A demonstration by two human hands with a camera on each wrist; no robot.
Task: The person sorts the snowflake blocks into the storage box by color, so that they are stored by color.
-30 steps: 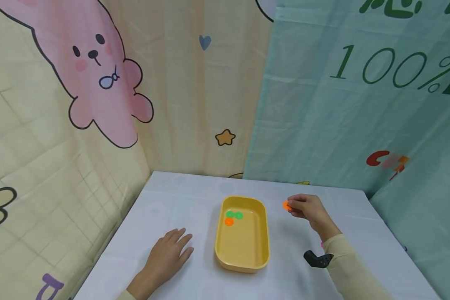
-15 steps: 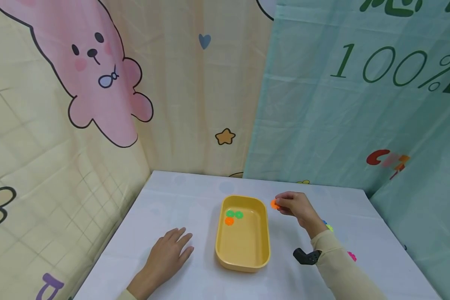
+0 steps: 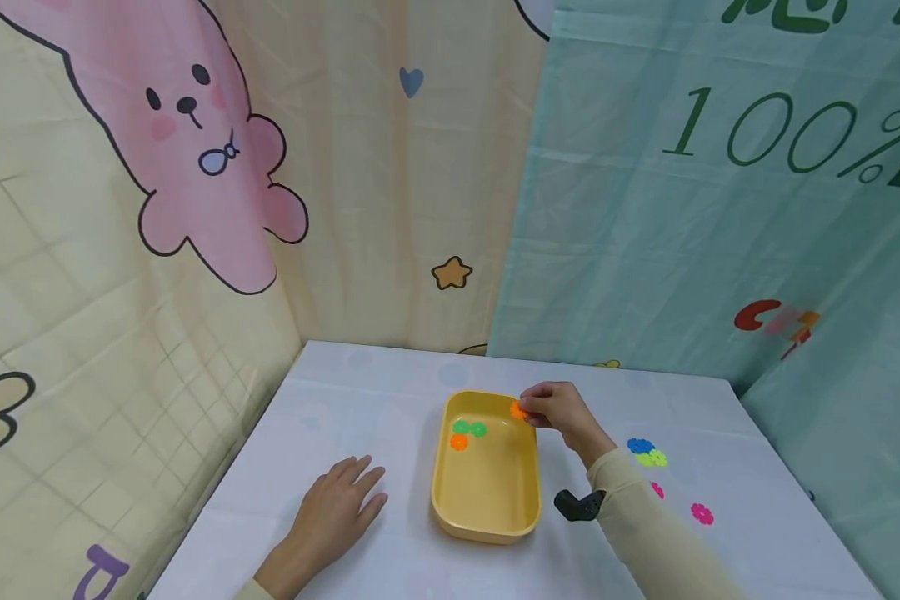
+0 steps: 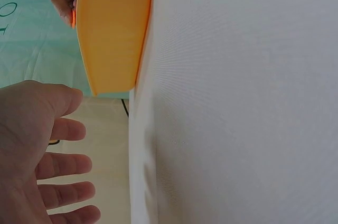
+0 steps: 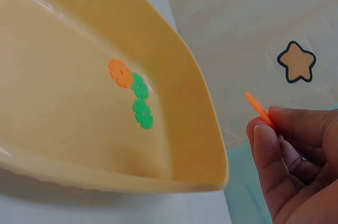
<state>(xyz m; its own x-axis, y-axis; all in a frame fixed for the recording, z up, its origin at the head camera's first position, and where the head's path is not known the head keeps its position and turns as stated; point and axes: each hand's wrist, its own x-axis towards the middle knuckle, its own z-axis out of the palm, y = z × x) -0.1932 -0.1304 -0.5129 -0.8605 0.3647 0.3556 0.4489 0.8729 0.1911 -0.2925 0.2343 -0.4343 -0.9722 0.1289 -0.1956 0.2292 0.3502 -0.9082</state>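
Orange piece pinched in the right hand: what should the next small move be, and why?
Probably move the right hand a little left, over the yellow tray. In the head view the pinched orange piece overlaps the tray's far right corner, while two green pieces and another orange one lie inside.

Left hand point(image 3: 337, 510) back up, fingers point(image 4: 63, 166) extended and apart, thumb point(image 4: 66, 99) on the side toward the right hand point(image 3: 562, 410). Right sits farther forward, fingertips in a pinch, other fingers curled behind. Right sleeve point(image 3: 652, 525) slants back and outward from that hand.
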